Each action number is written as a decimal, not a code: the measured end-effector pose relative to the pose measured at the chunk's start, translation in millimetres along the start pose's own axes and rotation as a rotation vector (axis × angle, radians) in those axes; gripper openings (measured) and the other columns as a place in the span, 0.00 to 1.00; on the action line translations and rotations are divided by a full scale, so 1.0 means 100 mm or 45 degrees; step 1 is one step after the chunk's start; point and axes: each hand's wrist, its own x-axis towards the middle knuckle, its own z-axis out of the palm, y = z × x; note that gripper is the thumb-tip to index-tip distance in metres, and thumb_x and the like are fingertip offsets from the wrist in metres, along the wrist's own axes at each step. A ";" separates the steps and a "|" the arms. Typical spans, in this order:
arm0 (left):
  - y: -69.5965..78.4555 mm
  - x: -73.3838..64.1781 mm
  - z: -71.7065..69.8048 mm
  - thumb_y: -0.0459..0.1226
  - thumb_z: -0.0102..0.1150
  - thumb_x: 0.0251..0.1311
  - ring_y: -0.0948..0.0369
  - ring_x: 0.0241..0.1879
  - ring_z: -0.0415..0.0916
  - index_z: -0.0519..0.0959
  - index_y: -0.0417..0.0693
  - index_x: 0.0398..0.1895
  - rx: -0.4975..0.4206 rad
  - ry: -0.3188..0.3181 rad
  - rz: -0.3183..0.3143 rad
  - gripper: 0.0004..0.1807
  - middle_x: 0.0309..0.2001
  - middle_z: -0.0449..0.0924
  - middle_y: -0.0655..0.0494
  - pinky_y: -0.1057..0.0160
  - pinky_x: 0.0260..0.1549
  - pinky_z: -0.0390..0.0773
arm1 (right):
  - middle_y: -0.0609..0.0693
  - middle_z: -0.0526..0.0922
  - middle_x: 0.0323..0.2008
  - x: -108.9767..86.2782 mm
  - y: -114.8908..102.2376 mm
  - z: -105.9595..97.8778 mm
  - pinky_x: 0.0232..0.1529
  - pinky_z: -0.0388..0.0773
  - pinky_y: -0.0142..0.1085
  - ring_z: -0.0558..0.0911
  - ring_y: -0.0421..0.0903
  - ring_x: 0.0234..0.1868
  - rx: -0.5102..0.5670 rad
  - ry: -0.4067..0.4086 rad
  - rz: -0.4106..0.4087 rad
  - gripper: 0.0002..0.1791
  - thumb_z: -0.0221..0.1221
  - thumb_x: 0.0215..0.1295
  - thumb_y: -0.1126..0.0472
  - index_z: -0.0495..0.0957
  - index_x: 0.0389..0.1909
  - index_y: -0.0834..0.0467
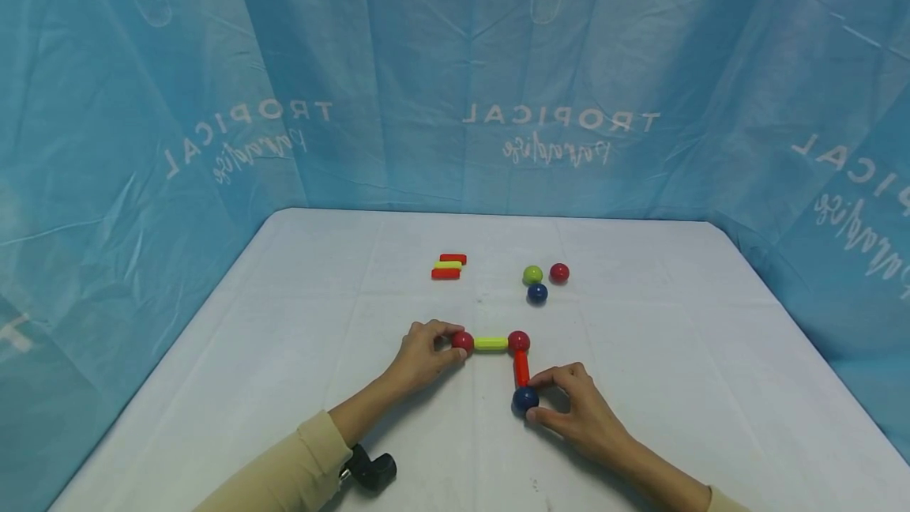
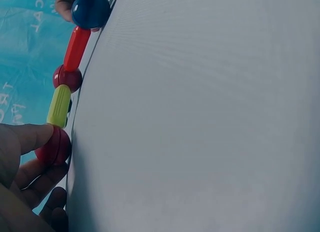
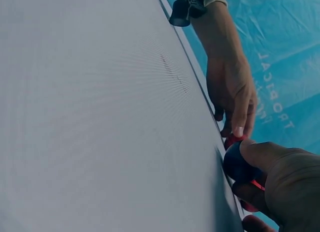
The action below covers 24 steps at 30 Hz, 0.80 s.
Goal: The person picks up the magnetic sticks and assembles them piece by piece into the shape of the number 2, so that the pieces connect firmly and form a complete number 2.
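Note:
An L-shaped chain of balls and rods lies on the white table. At its left end my left hand (image 1: 421, 358) pinches a red ball (image 1: 463, 342) between thumb and fingers. From that ball a yellow-green rod (image 1: 490, 344) runs right to a second red ball (image 1: 519, 341) at the corner. A red rod (image 1: 522, 368) leads from the corner toward me and ends in a dark blue ball (image 1: 525, 399). My right hand (image 1: 576, 413) pinches this blue ball by its right side. In the left wrist view the whole chain shows, joined end to end.
Farther back lie two red rods (image 1: 445, 274) with a yellow-green rod (image 1: 448, 265) between them. To their right sit a green ball (image 1: 532, 275), a red ball (image 1: 559, 273) and a blue ball (image 1: 537, 294). A blue printed curtain (image 1: 426, 141) hangs around the table (image 1: 284, 322).

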 end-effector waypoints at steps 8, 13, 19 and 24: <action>0.01 0.03 0.02 0.38 0.64 0.54 0.58 0.47 0.66 0.78 0.49 0.53 -0.004 -0.001 -0.020 0.20 0.49 0.77 0.53 0.61 0.41 0.68 | 0.42 0.73 0.41 -0.02 0.00 0.00 0.53 0.69 0.44 0.68 0.41 0.48 -0.010 0.025 -0.026 0.19 0.72 0.45 0.52 0.79 0.41 0.41; 0.02 0.05 0.03 0.38 0.64 0.54 0.58 0.46 0.65 0.77 0.50 0.54 0.000 0.006 -0.037 0.21 0.49 0.76 0.54 0.62 0.41 0.68 | 0.41 0.74 0.41 -0.02 0.01 0.00 0.53 0.70 0.43 0.68 0.40 0.48 -0.007 0.032 -0.023 0.19 0.72 0.45 0.51 0.79 0.41 0.41; 0.02 0.06 0.02 0.38 0.64 0.54 0.58 0.46 0.65 0.77 0.50 0.53 -0.008 -0.002 -0.049 0.21 0.48 0.75 0.53 0.62 0.40 0.70 | 0.41 0.74 0.41 -0.01 0.01 0.00 0.53 0.70 0.43 0.68 0.41 0.49 -0.010 0.030 -0.008 0.19 0.71 0.46 0.52 0.79 0.42 0.41; -0.01 0.08 0.01 0.41 0.63 0.55 0.59 0.47 0.66 0.77 0.53 0.54 -0.027 -0.012 -0.065 0.21 0.48 0.75 0.54 0.63 0.41 0.72 | 0.42 0.73 0.42 -0.01 0.01 0.01 0.54 0.71 0.43 0.69 0.42 0.49 -0.012 0.027 0.015 0.19 0.71 0.46 0.52 0.79 0.41 0.41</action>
